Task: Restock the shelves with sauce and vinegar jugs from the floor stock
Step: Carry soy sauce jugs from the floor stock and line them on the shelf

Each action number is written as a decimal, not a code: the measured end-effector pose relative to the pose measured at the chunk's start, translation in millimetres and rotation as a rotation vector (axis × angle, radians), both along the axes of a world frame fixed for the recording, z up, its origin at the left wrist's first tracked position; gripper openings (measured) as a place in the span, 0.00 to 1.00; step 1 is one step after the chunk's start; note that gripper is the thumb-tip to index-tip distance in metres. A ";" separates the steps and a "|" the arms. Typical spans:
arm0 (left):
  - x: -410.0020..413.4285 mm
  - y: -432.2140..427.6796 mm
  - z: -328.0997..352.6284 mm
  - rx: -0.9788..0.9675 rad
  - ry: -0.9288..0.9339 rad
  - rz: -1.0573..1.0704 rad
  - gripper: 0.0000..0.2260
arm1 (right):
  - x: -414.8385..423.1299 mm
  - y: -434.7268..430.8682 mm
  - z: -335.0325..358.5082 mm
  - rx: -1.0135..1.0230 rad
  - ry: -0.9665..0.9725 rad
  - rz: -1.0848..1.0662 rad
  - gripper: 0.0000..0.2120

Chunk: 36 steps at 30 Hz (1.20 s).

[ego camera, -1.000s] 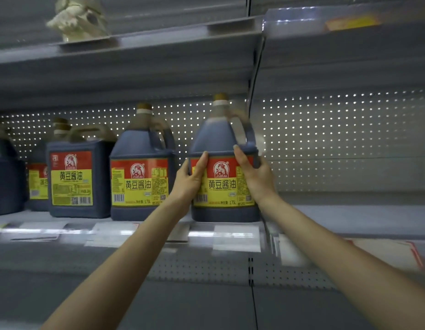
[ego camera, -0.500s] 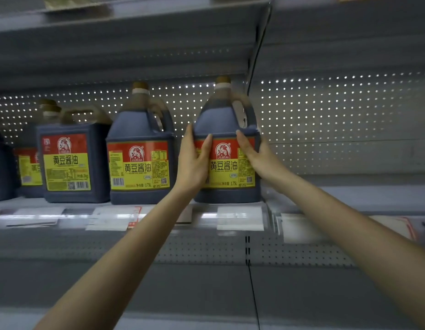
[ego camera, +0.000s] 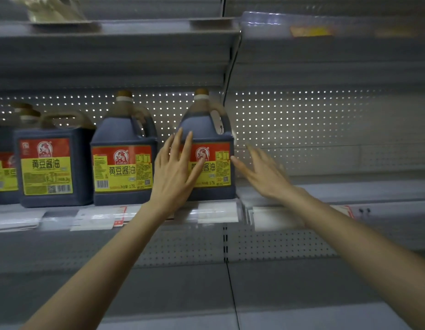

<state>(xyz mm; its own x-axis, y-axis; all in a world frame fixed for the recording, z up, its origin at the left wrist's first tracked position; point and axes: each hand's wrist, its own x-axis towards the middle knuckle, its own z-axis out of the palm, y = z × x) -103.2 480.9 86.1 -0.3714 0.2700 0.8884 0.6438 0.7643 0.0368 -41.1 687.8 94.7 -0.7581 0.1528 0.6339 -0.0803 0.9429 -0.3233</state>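
Observation:
A dark soy sauce jug [ego camera: 211, 129] with a red and yellow label stands upright on the shelf [ego camera: 325, 189], at the right end of a row. My left hand [ego camera: 175, 170] is in front of its left side with straight, spread fingers; I cannot tell whether it touches the label. My right hand [ego camera: 264, 175], blurred, hovers open just right of the jug, apart from it. A second jug [ego camera: 123, 153] stands to the left, and a squarer jug [ego camera: 52, 163] beyond it.
More jugs [ego camera: 4, 172] sit at the far left edge. White price tags [ego camera: 216, 211] line the shelf front. The shelf bay to the right of the divider [ego camera: 227, 67] holds no jugs. An upper shelf [ego camera: 111, 27] carries a pale packet [ego camera: 54, 8].
Both hands have let go of the rightmost jug and pulled back with fingers spread; the right hand moved off to the right. The jug stays standing on the shelf.

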 end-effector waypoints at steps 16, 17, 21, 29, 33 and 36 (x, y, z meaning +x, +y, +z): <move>40.2 31.2 -43.9 -0.185 -0.068 -0.028 0.37 | 126.6 88.7 -46.5 0.377 -0.148 -0.541 0.49; 40.7 33.1 -47.3 -0.186 -0.074 -0.032 0.37 | 132.8 93.1 -49.2 0.386 -0.164 -0.563 0.49; 49.7 43.4 -51.9 -0.203 -0.041 -0.039 0.37 | 159.9 109.7 -59.5 0.377 -0.227 -0.613 0.50; 98.9 119.9 -56.0 -0.291 0.002 -0.168 0.34 | 239.6 159.0 -77.8 0.386 -0.325 -0.724 0.44; 139.0 183.0 -69.6 -0.353 -0.018 -0.299 0.34 | 305.2 197.6 -92.4 0.323 -0.366 -0.815 0.36; 178.9 236.6 -87.8 -0.383 -0.030 -0.393 0.35 | 366.8 223.8 -104.9 0.296 -0.397 -0.910 0.36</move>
